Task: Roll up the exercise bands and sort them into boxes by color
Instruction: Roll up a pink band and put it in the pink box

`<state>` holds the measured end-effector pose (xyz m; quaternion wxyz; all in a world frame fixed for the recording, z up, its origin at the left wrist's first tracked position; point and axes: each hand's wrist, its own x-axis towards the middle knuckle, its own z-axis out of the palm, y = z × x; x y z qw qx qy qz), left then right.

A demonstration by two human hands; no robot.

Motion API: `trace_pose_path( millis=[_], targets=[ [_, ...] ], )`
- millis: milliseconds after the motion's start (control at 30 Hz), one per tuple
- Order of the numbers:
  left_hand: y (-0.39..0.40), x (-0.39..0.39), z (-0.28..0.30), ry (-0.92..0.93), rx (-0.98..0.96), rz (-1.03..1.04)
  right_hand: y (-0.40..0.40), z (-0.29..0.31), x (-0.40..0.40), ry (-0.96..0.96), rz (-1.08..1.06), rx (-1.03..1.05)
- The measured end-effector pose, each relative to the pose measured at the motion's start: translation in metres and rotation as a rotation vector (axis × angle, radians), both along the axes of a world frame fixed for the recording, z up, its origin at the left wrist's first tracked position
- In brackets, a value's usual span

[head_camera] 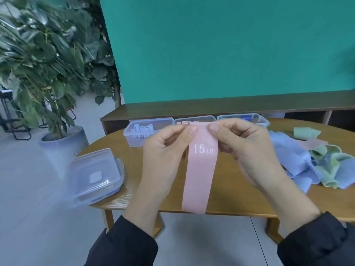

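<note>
One pink exercise band point(199, 175), printed "15 LB", hangs flat and unrolled in front of the wooden table point(226, 198). Both hands pinch its top edge: the left hand point(167, 150) holds the left corner between thumb and curled fingers, and the right hand point(242, 148) holds the right corner the same way, thumbs close together on the near face. The band's lower end reaches just past the table's near edge.

Three clear plastic boxes stand in a row at the table's far side, partly hidden behind the hands and the band. The left box point(140, 135) holds several rolled pale blue bands. The middle box point(194, 120) shows pink rolls just above the held band's top edge. The right box point(249, 120) contains something dark blue that cannot be made out clearly.

At the table's left end lies a stack of clear box lids point(94, 175), overhanging the edge; their number cannot be told.

On the table's right side sits a loose pile of bands point(315, 164), blue and green tangled together, with one pink band among them; an exact count is not possible.

Beyond the table's far side runs a low wooden shelf point(211, 108) before a teal wall point(221, 45). Left of the table stands one potted plant point(48, 64).
</note>
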<state>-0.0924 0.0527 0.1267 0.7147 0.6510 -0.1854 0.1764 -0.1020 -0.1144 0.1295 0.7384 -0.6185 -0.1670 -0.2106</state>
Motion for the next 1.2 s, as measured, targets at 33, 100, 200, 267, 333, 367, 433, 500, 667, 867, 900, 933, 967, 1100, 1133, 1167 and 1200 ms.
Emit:
trace_pose_path(
  millis=[33,100,200,267,333,367,433,500,667,867,900,933,967,1100,1133,1167,1200],
  targets=[
    [0.001,-0.008,0.003,-0.005,-0.019,-0.018,0.001,0.004,-0.008,-0.017,0.011,-0.004],
    [0.003,-0.021,0.008,-0.016,-0.054,-0.059,0.004,0.011,-0.019,-0.053,0.031,-0.016],
    [0.009,-0.028,0.007,-0.012,-0.03,-0.045,0.009,0.012,-0.024,-0.054,0.048,-0.022],
    [0.011,-0.024,0.003,0.006,0.003,-0.02,0.011,0.008,-0.021,-0.022,0.043,-0.053],
    [0.013,-0.015,-0.005,0.024,0.038,0.012,0.011,0.0,-0.013,0.02,0.022,-0.118],
    [0.015,-0.008,-0.01,0.041,0.056,0.029,0.01,-0.005,-0.008,0.045,0.015,-0.149],
    [0.017,0.006,-0.022,0.084,0.076,0.044,0.009,-0.017,0.006,0.099,0.011,-0.197],
    [0.018,0.023,-0.035,0.124,0.093,0.061,0.006,-0.028,0.024,0.137,-0.013,-0.252],
    [0.017,0.068,-0.067,0.204,0.161,0.116,0.003,-0.053,0.068,0.199,-0.08,-0.392],
    [0.024,0.114,-0.082,0.264,0.251,0.078,-0.006,-0.062,0.122,0.318,-0.021,-0.483],
    [0.024,0.118,-0.083,0.271,0.259,0.07,-0.008,-0.062,0.129,0.347,0.007,-0.482],
    [0.025,0.122,-0.085,0.283,0.264,0.064,-0.01,-0.062,0.137,0.375,0.031,-0.483],
    [0.025,0.125,-0.087,0.298,0.268,0.061,-0.012,-0.062,0.145,0.4,0.05,-0.48],
    [0.021,0.131,-0.092,0.411,0.245,0.005,-0.02,-0.062,0.174,0.469,0.082,-0.428],
    [0.02,0.132,-0.094,0.439,0.241,-0.013,-0.022,-0.062,0.181,0.487,0.095,-0.409],
    [0.02,0.134,-0.095,0.462,0.261,-0.018,-0.023,-0.063,0.187,0.505,0.111,-0.388],
    [0.021,0.135,-0.097,0.478,0.303,-0.009,-0.024,-0.063,0.192,0.522,0.122,-0.373]
  ],
)
